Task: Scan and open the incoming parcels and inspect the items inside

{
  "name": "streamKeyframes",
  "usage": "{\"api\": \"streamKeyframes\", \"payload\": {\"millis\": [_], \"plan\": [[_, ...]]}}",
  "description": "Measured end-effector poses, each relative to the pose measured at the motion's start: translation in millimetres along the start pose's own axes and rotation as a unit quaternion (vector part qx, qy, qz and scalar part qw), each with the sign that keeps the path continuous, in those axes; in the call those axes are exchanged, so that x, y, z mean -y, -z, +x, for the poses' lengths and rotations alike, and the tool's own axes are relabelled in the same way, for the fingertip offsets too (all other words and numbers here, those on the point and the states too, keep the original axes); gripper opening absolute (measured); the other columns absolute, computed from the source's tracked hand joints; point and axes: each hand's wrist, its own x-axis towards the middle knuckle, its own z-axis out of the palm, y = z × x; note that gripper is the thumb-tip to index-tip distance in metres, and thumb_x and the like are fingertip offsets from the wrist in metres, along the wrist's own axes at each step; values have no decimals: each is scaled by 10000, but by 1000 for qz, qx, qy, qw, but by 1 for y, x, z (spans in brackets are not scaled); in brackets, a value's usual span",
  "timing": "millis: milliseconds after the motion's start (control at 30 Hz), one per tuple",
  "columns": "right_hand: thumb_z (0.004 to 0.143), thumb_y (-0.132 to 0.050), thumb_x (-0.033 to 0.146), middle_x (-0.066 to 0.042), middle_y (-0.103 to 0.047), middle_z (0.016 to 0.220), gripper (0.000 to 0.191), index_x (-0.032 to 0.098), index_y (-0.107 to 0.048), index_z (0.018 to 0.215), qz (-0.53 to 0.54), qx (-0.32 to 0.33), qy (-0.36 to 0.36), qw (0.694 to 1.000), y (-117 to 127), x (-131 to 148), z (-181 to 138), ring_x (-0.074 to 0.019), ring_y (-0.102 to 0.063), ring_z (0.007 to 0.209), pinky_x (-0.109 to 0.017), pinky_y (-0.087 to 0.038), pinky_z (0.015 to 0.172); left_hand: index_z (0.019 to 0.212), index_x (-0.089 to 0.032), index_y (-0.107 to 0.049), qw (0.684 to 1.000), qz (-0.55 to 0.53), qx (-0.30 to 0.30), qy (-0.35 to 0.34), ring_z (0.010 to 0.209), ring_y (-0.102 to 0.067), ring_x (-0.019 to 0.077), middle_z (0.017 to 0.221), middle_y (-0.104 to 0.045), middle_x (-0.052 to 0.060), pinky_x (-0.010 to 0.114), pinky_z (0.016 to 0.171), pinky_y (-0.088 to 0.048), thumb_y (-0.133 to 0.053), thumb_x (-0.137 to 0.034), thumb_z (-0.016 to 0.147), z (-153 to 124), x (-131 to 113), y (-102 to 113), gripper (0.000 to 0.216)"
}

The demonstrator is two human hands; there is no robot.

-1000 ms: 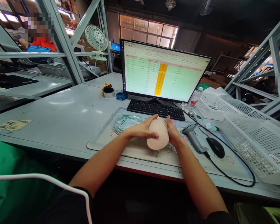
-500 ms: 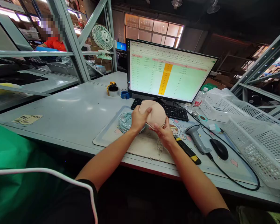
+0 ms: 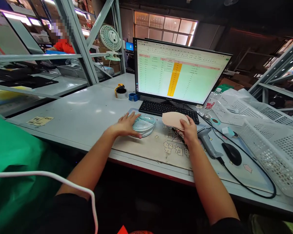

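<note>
My right hand [image 3: 189,131] grips a beige, rounded pad [image 3: 174,119] by its near edge and holds it flat, just above the desk mat in front of the keyboard [image 3: 167,110]. My left hand [image 3: 125,125] lies flat with its fingers spread on a clear plastic package [image 3: 144,124] that rests on the mat [image 3: 158,146]. A dark pen-like tool [image 3: 177,135] lies on the mat under my right hand.
A monitor [image 3: 179,73] with a spreadsheet stands behind the keyboard. A barcode scanner [image 3: 206,141], a black mouse [image 3: 231,154] and white mesh baskets [image 3: 271,143] sit to the right. Tape rolls [image 3: 122,92] lie at the back left. A person in red [image 3: 63,45] works beyond the rack.
Both hands held the beige pad up between them. Now my left hand has let go and dropped onto the clear package, and my right hand alone holds the pad lower and further right.
</note>
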Motion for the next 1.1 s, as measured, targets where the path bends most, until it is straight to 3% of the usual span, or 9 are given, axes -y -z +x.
{"api": "streamKeyframes", "payload": {"millis": [133, 400, 567, 667, 767, 867, 933, 1000, 1100], "plan": [[658, -844, 334, -19, -663, 977, 617, 278, -518, 1178, -48, -12, -17, 999, 0, -5, 0, -175, -646, 602, -262, -489, 350, 1649, -258, -385, 1000, 10, 5, -22, 1615, -199, 448, 1756, -254, 158, 603, 1307, -204, -854, -678, 682, -13, 28, -14, 1154], [753, -783, 217, -13, -670, 874, 361, 210, -603, 1066, -65, 20, -59, 996, -8, -6, -5, -155, -645, 606, -235, -521, 378, 1586, -203, -491, 993, -55, -72, -72, 1569, -352, 396, 1701, -387, 164, 580, 1303, -272, -719, -718, 828, -15, 29, -37, 944], [794, -738, 222, -20, -690, 903, 306, 200, -606, 1069, -8, 13, -86, 996, -19, -11, -11, -157, -670, 689, -267, -615, 526, 1579, -146, -487, 985, -106, -112, -77, 1513, -464, 373, 1620, -503, 182, 531, 1290, -338, -621, -697, 917, -14, 16, -52, 871], [796, -758, 318, -43, -712, 1003, 346, 207, -623, 1095, -76, 73, -32, 994, -30, -26, -22, -201, -698, 811, -334, -645, 641, 1573, -162, -491, 981, -104, -123, -106, 1501, -479, 376, 1613, -512, 183, 541, 1283, -352, -681, -679, 903, -14, -2, -65, 868], [903, -666, 407, -95, -740, 1119, 318, 194, -660, 1139, -245, 184, 109, 946, -39, -43, -35, -260, -700, 1002, -437, -613, 911, 1571, -196, -496, 978, -82, -116, -152, 1531, -434, 391, 1646, -467, 192, 577, 1278, -344, -776, -654, 859, -16, -16, -74, 892], [1023, -518, 387, -174, -724, 1262, 318, 171, -712, 1152, -437, 230, 234, 837, -42, -52, -43, -341, -627, 1234, -554, -436, 1143, 1563, -197, -503, 976, -65, -120, -168, 1520, -440, 396, 1650, -455, 205, 591, 1265, -355, -797, -642, 855, -18, -19, -77, 886], [1054, -495, 385, -201, -707, 1317, 347, 169, -735, 1181, -523, 233, 255, 779, -40, -52, -43, -376, -576, 1319, -611, -335, 1198, 1555, -186, -512, 976, -54, -123, -172, 1507, -452, 391, 1645, -459, 208, 583, 1264, -360, -795, -645, 856, -17, -18, -76, 883], [1069, -485, 370, -197, -719, 1306, 357, 165, -745, 1203, -538, 271, 235, 763, -36, -48, -37, -351, -606, 1290, -576, -354, 1196, 1546, -177, -521, 975, -47, -121, -178, 1505, -452, 386, 1646, -459, 204, 572, 1269, -358, -785, -653, 859, -17, -15, -75, 877], [1061, -492, 294, -145, -714, 1367, 342, 165, -738, 1261, -455, 386, 198, 778, -26, -38, -23, -264, -642, 1271, -424, -439, 1163, 1540, -178, -525, 975, -47, -120, -179, 1505, -458, 387, 1639, -471, 199, 583, 1266, -359, -748, -670, 872, -16, -8, -72, 859]]}}
